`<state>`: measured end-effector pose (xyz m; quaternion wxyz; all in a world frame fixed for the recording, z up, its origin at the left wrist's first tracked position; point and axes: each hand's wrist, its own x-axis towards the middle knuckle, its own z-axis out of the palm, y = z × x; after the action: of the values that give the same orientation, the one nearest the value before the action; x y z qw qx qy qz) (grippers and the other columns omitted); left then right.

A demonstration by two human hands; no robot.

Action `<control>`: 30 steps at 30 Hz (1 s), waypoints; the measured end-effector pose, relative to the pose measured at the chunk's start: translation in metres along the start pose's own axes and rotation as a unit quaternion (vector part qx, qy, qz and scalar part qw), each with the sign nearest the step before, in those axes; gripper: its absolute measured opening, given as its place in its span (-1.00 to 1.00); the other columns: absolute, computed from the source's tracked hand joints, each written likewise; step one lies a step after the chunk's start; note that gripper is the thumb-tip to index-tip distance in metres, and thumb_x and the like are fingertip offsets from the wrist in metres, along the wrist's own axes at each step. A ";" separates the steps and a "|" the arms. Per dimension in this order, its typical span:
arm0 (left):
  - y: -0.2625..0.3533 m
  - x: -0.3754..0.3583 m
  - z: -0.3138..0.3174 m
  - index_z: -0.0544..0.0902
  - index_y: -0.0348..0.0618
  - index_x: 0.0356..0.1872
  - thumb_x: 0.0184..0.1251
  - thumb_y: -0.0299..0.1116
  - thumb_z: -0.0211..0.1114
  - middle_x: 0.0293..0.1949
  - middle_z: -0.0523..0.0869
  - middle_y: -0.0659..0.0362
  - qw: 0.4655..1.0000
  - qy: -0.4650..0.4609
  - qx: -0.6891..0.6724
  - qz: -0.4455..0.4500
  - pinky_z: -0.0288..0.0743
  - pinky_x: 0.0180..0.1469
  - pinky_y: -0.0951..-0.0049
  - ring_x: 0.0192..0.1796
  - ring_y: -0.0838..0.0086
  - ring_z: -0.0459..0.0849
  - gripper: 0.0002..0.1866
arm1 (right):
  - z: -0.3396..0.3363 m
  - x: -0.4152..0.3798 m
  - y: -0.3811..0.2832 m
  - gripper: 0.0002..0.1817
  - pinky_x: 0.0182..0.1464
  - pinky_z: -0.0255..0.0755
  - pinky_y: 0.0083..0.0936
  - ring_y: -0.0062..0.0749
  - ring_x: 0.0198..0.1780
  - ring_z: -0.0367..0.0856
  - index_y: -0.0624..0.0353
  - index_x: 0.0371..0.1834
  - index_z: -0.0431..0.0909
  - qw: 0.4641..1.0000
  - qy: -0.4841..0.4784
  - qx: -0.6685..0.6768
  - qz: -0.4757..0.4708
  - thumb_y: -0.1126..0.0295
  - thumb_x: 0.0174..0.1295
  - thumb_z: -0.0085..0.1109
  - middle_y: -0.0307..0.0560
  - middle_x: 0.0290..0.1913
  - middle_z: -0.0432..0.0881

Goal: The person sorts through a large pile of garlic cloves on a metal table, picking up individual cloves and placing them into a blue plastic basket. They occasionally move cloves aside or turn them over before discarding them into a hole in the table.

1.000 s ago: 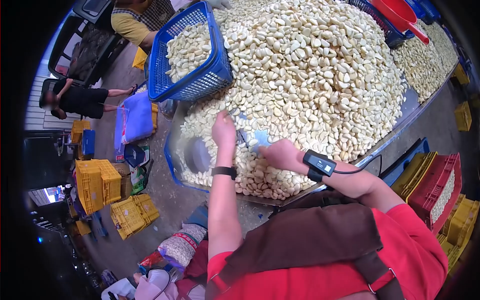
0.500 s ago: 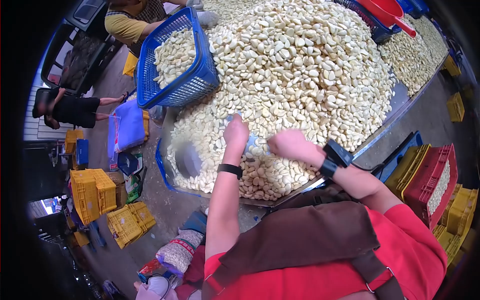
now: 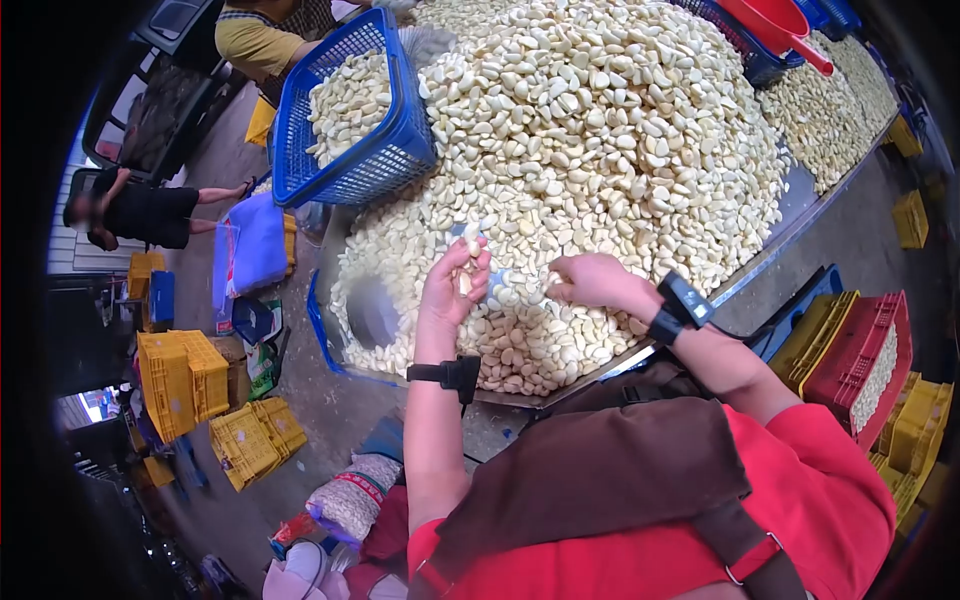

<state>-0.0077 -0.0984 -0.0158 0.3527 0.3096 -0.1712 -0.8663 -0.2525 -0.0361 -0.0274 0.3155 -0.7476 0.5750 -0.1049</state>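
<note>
A huge heap of peeled garlic cloves (image 3: 610, 130) covers a metal table (image 3: 800, 215). My left hand (image 3: 450, 290) is raised palm-up over the near edge of the heap, fingers curled around a few garlic cloves (image 3: 466, 280). Close to its right, my right hand (image 3: 590, 280) rests on the cloves with fingers bent, pinching at a clove. Both wrists carry black bands. A bare patch of metal (image 3: 372, 310) shows to the left of my left hand.
A blue basket (image 3: 350, 130) full of cloves leans on the heap at the far left, beside another person in a yellow sleeve (image 3: 245, 40). A red scoop (image 3: 780, 25) lies at the far right. Yellow crates (image 3: 185, 375), red and yellow crates (image 3: 870, 360) and a sack (image 3: 350, 495) stand on the floor.
My left hand has turned palm-up and lifted with cloves in it, drawing back toward me. My right hand has shifted slightly nearer to the table's edge.
</note>
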 end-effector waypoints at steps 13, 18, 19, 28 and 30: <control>-0.043 0.017 0.058 0.52 -0.21 -0.12 0.27 -0.43 0.13 -0.32 0.55 0.17 0.985 0.118 0.081 0.095 0.34 -0.52 0.59 -0.41 0.54 0.50 -0.81 | 0.003 -0.006 -0.006 -0.55 -0.27 0.52 -0.47 -0.40 -0.34 0.56 0.20 -0.07 0.49 0.503 -0.026 0.841 0.196 0.04 0.45 -0.25 -0.14 -0.33 0.54; -0.110 0.027 0.111 0.62 -0.16 -0.29 0.10 -0.47 0.23 -0.12 0.57 0.07 0.639 0.042 0.631 0.438 0.38 0.06 0.38 -0.03 0.26 0.52 -0.87 | -0.002 -0.015 -0.023 -0.53 -0.05 0.48 -0.33 -0.29 -0.05 0.54 0.13 -0.08 0.47 0.405 0.067 0.885 0.219 -0.03 0.43 -0.28 -0.11 -0.14 0.57; -0.116 0.024 0.120 0.62 -0.16 -0.29 0.10 -0.47 0.23 -0.12 0.57 0.07 0.639 0.047 0.632 0.436 0.38 0.06 0.38 -0.03 0.26 0.52 -0.87 | 0.023 -0.014 0.009 -0.56 -0.04 0.48 -0.34 -0.32 -0.04 0.53 0.12 -0.09 0.47 0.380 0.063 0.908 0.166 -0.01 0.43 -0.26 -0.10 -0.13 0.56; -0.058 0.011 0.052 0.61 -0.25 -0.33 0.18 -0.32 0.25 -0.37 0.66 0.03 0.663 0.255 0.656 0.254 0.49 -0.24 0.26 -0.31 0.19 0.63 -0.81 | -0.044 -0.090 0.045 -0.73 -0.56 0.29 -0.63 -0.35 -0.39 0.49 0.16 -0.18 0.50 0.370 0.090 0.914 0.141 0.18 0.33 -0.05 -0.03 -0.30 0.57; -0.059 0.003 0.036 0.60 -0.22 -0.38 0.10 -0.07 0.26 -0.37 0.67 -0.08 0.553 0.258 0.790 0.059 0.48 -0.17 0.09 -0.24 0.00 0.63 -0.64 | -0.060 -0.111 0.075 -0.72 -0.56 0.25 -0.65 -0.34 -0.40 0.48 0.12 -0.21 0.52 0.366 0.154 0.910 0.122 0.15 0.31 -0.01 -0.06 -0.31 0.57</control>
<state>-0.0631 -0.0570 -0.0202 0.0455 0.6631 -0.7063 -0.2438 -0.3788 0.0348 -0.0022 0.7195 0.0997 0.2548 -0.6384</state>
